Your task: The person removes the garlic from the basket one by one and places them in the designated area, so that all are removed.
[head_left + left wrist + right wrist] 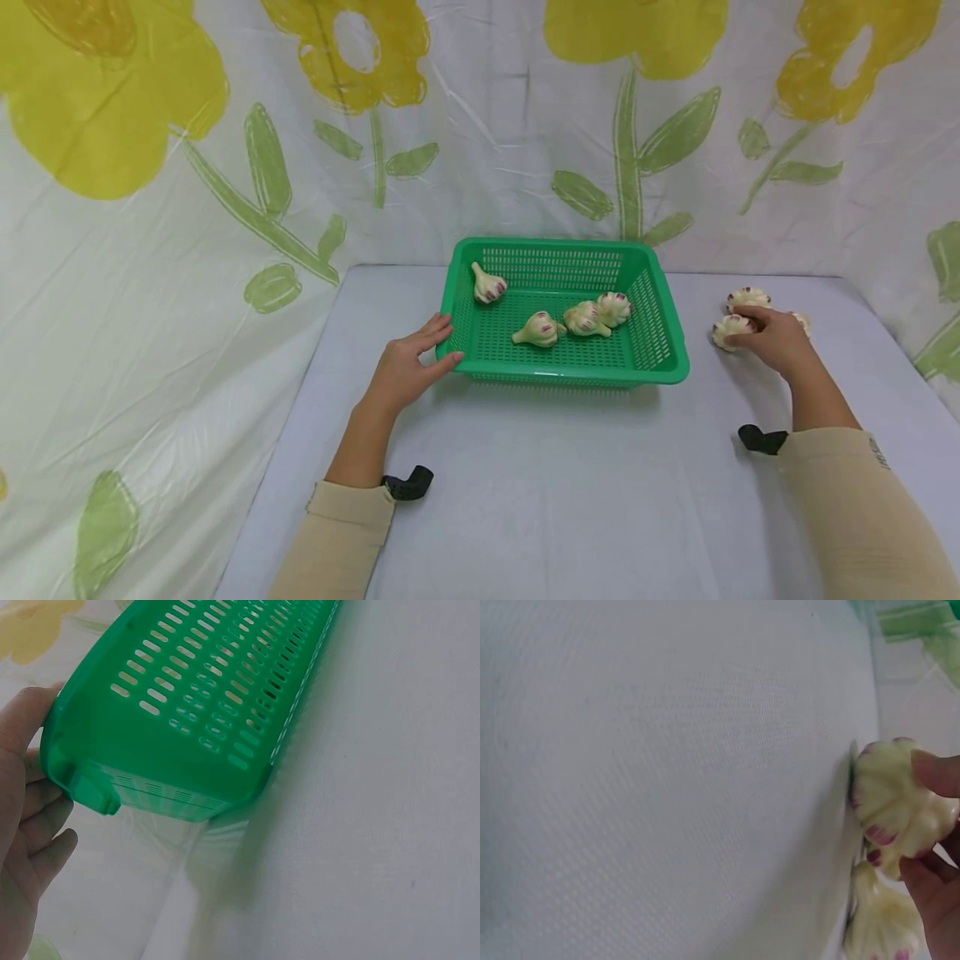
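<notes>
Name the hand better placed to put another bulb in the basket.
Probably the right hand: it pinches a garlic bulb, while the left hand holds no bulb and touches the green basket.

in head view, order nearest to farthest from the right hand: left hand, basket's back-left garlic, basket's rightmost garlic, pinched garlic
1. Pinched garlic, in the right hand
2. Rightmost garlic, right end of the basket
3. Back-left garlic, far left corner inside
4. Left hand, at the basket's left side
</notes>
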{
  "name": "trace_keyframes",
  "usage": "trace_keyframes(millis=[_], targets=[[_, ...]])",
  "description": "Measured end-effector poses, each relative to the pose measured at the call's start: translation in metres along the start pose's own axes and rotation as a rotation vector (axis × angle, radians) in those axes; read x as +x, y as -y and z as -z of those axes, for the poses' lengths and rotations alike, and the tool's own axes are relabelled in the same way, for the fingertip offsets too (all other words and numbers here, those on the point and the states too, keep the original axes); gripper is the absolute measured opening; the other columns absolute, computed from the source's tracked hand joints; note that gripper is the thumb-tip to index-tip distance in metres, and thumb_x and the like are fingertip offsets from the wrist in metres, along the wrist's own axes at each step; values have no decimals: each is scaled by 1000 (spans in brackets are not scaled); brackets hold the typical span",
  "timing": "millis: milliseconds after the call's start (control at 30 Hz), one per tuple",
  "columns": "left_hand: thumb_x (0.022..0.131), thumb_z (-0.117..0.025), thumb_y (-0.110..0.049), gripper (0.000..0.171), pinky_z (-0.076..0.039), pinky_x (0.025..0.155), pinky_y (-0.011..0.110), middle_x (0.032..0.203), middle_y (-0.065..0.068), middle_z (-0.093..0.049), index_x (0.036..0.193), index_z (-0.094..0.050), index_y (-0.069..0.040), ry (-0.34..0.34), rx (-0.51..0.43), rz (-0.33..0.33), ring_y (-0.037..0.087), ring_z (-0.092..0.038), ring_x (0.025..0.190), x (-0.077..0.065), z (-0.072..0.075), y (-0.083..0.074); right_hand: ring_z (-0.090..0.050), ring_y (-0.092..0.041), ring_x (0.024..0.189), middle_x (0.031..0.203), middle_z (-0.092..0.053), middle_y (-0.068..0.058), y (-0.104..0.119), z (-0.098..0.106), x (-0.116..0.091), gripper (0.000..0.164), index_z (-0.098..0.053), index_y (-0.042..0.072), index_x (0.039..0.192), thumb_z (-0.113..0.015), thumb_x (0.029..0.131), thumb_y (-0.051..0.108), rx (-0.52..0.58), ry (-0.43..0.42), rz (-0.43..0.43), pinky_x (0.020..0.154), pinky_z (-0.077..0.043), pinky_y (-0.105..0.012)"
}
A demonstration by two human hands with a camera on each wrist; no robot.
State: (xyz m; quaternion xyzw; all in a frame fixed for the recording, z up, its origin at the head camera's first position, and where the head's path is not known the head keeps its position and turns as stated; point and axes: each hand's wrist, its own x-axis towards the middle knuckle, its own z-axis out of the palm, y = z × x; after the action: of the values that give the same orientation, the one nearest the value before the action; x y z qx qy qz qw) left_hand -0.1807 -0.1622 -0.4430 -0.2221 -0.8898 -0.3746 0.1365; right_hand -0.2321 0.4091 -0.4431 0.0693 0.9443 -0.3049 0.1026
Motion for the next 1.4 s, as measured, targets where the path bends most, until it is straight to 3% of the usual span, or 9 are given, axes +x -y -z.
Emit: trace_keyframes(millis=[267,500,767,933,1267,1400], targets=[[87,-77,-32,55,-47,104,43,142,3,-56,132,-62,-4,-1,4,2,19,-50,135,-1,1,-1,-39,-48,116,137,-39,-36,4,7,-2,80,-31,2,153,-62,94,48,-16,7,31,86,-44,-60],[87,-76,-34,56,-46,106,42,143,2,-55,133,-61,-6,15,9,22,18,-49,136,0,1,-1,-35,-55,126,145,-33,-38,16,25,-2,82,-29,2,153,-61,94,50,-75,38,58,94,-40,-71],[87,-76,-33,56,-46,106,42,143,3,-55,133,-61,-4,19,10,20,18,-49,136,1,2,-2,-33,-58,128,144,-33,-39,38,53,2,82,-33,0,150,-60,93,53,-242,102,136,97,-32,-76],[88,-76,-33,56,-46,106,42,144,3,-54,133,-61,-3,23,4,21,18,-48,136,1,3,-1,-32,-57,129,145,-36,-35,61,62,7,85,-34,2,149,-62,90,57,-282,151,174,98,-31,-77],[89,-75,-34,57,-45,107,41,145,1,-52,135,-59,-5,34,8,34,16,-46,137,1,3,-4,-44,-52,126,140,-47,-34,120,60,18,70,-41,1,146,-65,94,41,-447,181,326,96,-40,-70],[88,-75,-35,57,-45,107,41,145,1,-53,135,-59,-6,33,8,35,16,-46,138,2,3,-4,-45,-52,126,139,-47,-34,146,60,23,68,-40,0,146,-65,95,37,-497,221,349,95,-43,-68]])
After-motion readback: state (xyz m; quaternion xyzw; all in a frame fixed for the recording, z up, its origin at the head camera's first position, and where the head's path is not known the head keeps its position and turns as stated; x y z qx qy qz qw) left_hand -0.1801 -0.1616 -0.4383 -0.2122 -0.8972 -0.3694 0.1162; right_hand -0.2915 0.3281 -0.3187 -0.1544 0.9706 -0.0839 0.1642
